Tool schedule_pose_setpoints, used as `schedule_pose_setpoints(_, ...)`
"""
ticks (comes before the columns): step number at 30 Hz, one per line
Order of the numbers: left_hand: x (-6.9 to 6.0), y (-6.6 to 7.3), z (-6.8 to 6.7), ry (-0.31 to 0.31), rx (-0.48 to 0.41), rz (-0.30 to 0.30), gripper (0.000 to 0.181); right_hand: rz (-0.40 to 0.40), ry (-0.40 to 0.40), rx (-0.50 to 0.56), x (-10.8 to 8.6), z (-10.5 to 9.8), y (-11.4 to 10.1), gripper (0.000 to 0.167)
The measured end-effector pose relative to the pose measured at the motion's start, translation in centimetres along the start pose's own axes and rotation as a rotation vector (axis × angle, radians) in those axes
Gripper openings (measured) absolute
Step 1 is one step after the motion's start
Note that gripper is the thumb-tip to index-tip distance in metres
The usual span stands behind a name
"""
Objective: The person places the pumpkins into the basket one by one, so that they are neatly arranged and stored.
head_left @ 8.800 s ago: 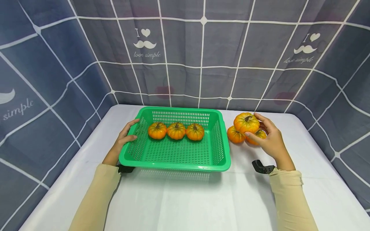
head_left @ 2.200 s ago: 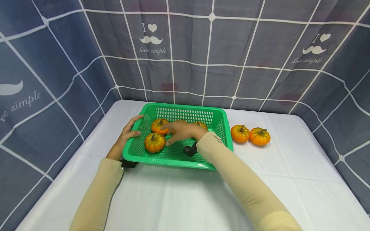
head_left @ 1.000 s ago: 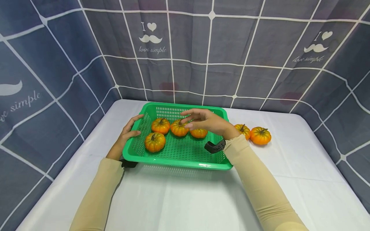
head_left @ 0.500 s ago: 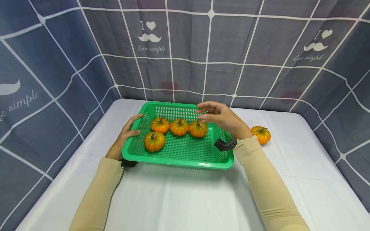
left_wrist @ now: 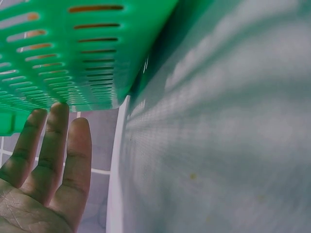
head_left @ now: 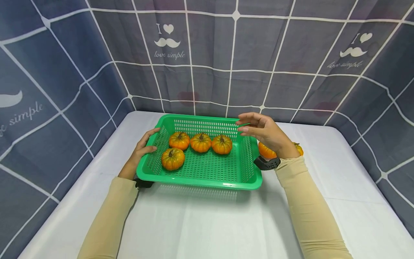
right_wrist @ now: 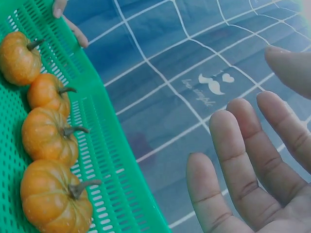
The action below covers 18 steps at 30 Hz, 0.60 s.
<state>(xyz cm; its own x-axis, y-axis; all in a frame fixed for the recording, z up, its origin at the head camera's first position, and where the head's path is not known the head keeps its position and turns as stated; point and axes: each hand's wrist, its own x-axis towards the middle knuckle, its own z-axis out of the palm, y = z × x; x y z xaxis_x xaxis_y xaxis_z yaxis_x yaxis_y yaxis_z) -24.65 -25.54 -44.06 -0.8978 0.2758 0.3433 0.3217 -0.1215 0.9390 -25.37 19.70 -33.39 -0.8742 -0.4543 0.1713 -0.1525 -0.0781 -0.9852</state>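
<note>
A green plastic basket [head_left: 200, 182] holds several small orange pumpkins: three in a row, the right one [head_left: 221, 144] near the middle, and one [head_left: 173, 159] in front at the left. The left hand [head_left: 137, 154] holds the basket's left rim, thumb over the edge; in the left wrist view, straight fingers [left_wrist: 51, 160] touch its outer side. Above the right rim is the right hand [head_left: 266, 133], empty, with loosely bent fingers. Beneath and behind it, two more pumpkins, one [head_left: 266, 151] nearer the basket, are partly hidden. The right wrist view shows the pumpkins [right_wrist: 53, 199] in the basket.
A white cloth [head_left: 210, 226] covers the table. Dark grey-blue curtains [head_left: 207, 86] with white lines stand behind it and at both sides. A black band [head_left: 267, 163] sits on the right wrist.
Since the oldest frame, the pumpkin the right hand held has come to lie at the basket's front left. That hand let go and moved right, over the right rim. The left hand stays at the basket.
</note>
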Motion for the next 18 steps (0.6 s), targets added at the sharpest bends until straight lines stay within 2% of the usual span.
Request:
schedule_pose_setpoints(4,0.1,-0.2,-0.2,-0.028,0.048,0.098,0.069,-0.006,0.017,0.017,-0.5,-0.5,0.0,0.038)
schedule_pose_setpoints(7,0.2,-0.3,-0.2,-0.033,0.074,0.130,0.068,-0.009,0.027,0.032,-0.8,-0.9,0.1,0.038)
schedule_pose_setpoints(11,0.2,-0.2,-0.2,-0.041,0.042,0.115,0.067,-0.019,0.034,0.051,-1.4,-1.5,0.4,0.040)
schedule_pose_setpoints(15,0.2,-0.1,-0.1,-0.043,0.035,0.126,0.068,-0.023,0.046,0.044,-2.3,-2.2,0.6,0.037)
schedule_pose_setpoints(18,0.2,-0.2,-0.1,-0.042,0.064,0.145,0.069,-0.039,0.065,0.058,-3.0,-2.6,0.8,0.037)
